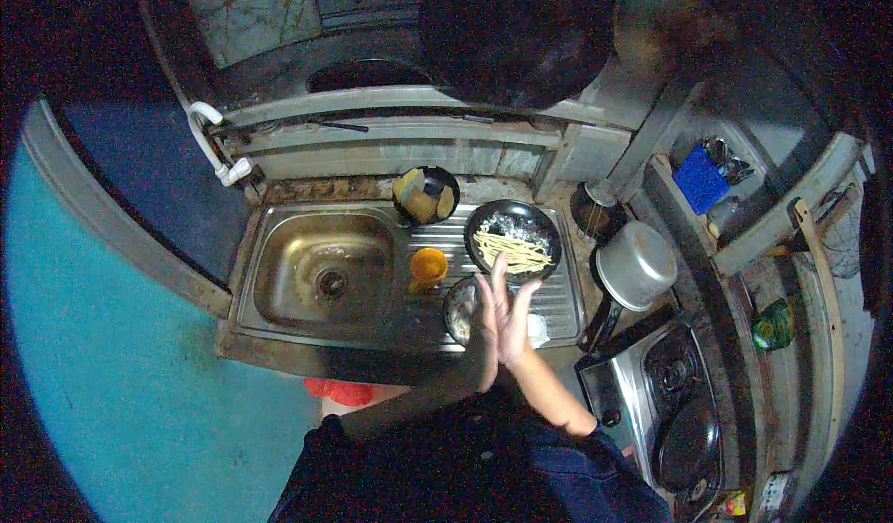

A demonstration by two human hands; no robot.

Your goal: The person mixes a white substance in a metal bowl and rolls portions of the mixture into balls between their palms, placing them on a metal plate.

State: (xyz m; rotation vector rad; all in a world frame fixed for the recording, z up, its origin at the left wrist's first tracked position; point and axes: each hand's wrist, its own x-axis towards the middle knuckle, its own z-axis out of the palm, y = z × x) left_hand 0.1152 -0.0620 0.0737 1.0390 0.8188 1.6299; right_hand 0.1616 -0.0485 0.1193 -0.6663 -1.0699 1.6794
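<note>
My left hand (486, 338) and my right hand (514, 321) are raised with their palms together or nearly so, fingers pointing away from me. Beyond the fingertips a black plate (513, 215) holds a bundle of pale dough strips (513, 252), dusted with white flour. Partly behind my left hand lies a dark bowl (457, 303) with pale flour or dough in it. A white piece (537, 329), perhaps cloth or plastic, shows beside my right wrist. An orange cup (428, 266) stands on the ribbed drainboard left of the bowl. Whether anything small is between my palms is hidden.
The steel sink basin (272, 272) is at the left, with a white tap (237, 169) behind. A dark bowl (446, 178) with brownish pieces stands at the back. Rightward are an aluminium pot (638, 265), a gas stove (628, 376) and a wooden rack (750, 244) with a blue box (700, 179).
</note>
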